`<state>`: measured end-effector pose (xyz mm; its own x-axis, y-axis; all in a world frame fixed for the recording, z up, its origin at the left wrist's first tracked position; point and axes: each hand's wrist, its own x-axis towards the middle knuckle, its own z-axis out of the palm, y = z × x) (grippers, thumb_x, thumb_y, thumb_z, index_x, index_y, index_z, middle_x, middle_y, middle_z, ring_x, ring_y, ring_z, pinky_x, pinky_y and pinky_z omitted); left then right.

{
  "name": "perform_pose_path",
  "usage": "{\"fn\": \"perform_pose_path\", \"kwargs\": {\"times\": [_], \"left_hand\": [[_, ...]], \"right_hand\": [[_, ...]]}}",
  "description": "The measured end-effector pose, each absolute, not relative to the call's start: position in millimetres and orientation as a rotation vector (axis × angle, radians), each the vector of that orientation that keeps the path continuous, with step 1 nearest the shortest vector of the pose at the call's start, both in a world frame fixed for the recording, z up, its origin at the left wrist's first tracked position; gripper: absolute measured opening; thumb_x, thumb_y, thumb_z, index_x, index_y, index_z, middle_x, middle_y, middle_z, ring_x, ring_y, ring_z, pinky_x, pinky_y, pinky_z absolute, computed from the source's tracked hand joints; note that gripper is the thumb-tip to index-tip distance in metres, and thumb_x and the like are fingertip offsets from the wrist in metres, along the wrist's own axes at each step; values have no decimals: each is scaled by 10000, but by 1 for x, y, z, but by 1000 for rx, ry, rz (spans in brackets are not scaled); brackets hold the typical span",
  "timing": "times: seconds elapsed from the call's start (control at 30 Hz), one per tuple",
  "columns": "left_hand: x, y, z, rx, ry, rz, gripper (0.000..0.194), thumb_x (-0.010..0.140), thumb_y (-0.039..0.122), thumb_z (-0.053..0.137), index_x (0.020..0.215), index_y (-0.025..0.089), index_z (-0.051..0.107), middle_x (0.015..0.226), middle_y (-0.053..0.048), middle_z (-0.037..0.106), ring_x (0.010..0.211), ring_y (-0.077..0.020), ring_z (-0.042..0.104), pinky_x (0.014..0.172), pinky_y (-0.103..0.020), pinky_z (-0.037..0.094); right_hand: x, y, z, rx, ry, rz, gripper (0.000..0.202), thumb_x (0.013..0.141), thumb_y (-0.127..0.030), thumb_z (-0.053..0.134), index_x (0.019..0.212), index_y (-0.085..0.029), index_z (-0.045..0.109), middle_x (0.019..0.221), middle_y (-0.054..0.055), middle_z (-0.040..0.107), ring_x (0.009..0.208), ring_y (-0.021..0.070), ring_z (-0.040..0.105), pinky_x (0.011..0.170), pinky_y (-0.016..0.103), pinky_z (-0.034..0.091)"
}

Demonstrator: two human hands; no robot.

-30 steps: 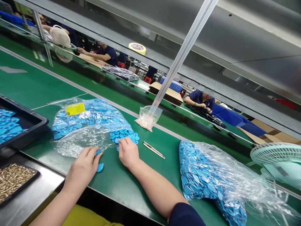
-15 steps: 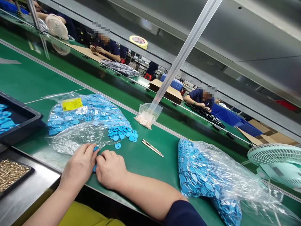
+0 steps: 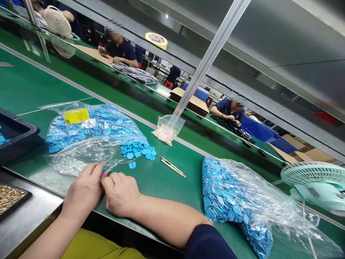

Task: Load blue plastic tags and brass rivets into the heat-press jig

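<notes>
My left hand (image 3: 84,187) is closed on a small blue piece (image 3: 104,168) that shows between its fingertips, near the table's front edge. Against it, fingers curled, rests my right hand (image 3: 121,194); whatever it may hold is hidden. Behind my hands lies an open clear bag of blue pieces (image 3: 94,124) with a yellow label, and some pieces have spilled from its mouth. One loose blue piece (image 3: 132,165) sits just beyond my right hand. A slim metal cutter (image 3: 173,167) lies to the right on the green table (image 3: 161,194).
A second bag of blue pieces (image 3: 223,194) and a pale green fan (image 3: 315,183) stand right. At left are a dark tray (image 3: 20,140) and a box of brass parts (image 3: 10,198). A small bag (image 3: 164,133) sits by the rail. Several people work beyond.
The view has shifted slightly, so the scene sits a little further left. My hands remain together; the blue bit seen below the fingertips earlier is now out of sight.
</notes>
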<state>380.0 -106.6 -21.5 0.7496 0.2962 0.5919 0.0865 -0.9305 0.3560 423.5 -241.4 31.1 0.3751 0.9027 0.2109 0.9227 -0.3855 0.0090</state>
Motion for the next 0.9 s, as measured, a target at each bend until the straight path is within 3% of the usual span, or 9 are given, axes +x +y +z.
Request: {"fn": "perform_pose_path", "kwargs": {"times": [0.27, 0.5, 0.63, 0.9], "left_hand": [[381, -109, -16, 2648, 297, 1191, 223, 931, 307, 464, 1042, 148, 572, 960, -86, 619, 838, -233, 613, 742, -331, 477], [382, -108, -15, 2568, 280, 1119, 174, 909, 298, 517, 1004, 169, 585, 954, -69, 624, 842, -221, 609, 758, -325, 483], [382, -107, -10, 2515, 327, 980, 158, 914, 268, 501, 995, 166, 590, 964, -79, 610, 893, -214, 594, 806, -325, 492], [380, -106, -5, 2498, 349, 925, 147, 911, 251, 503, 990, 172, 599, 944, -75, 594, 870, -205, 588, 763, -330, 502]], "right_hand": [[439, -258, 29, -2546, -1546, -260, 94, 790, -201, 509, 872, -238, 537, 907, 10, 571, 782, 177, 545, 523, 270, 426], [466, -292, 21, -2277, -1457, -315, 230, 745, -44, 452, 830, -218, 577, 900, 35, 651, 875, 179, 554, 739, 274, 485], [475, -308, 15, -2051, -1367, -256, 353, 745, 9, 387, 911, -205, 614, 955, 57, 659, 939, 185, 569, 835, 324, 487], [470, -305, 22, -1986, -1209, -202, 183, 851, -149, 518, 981, -204, 635, 924, 63, 665, 866, 192, 608, 759, 333, 514]]}}
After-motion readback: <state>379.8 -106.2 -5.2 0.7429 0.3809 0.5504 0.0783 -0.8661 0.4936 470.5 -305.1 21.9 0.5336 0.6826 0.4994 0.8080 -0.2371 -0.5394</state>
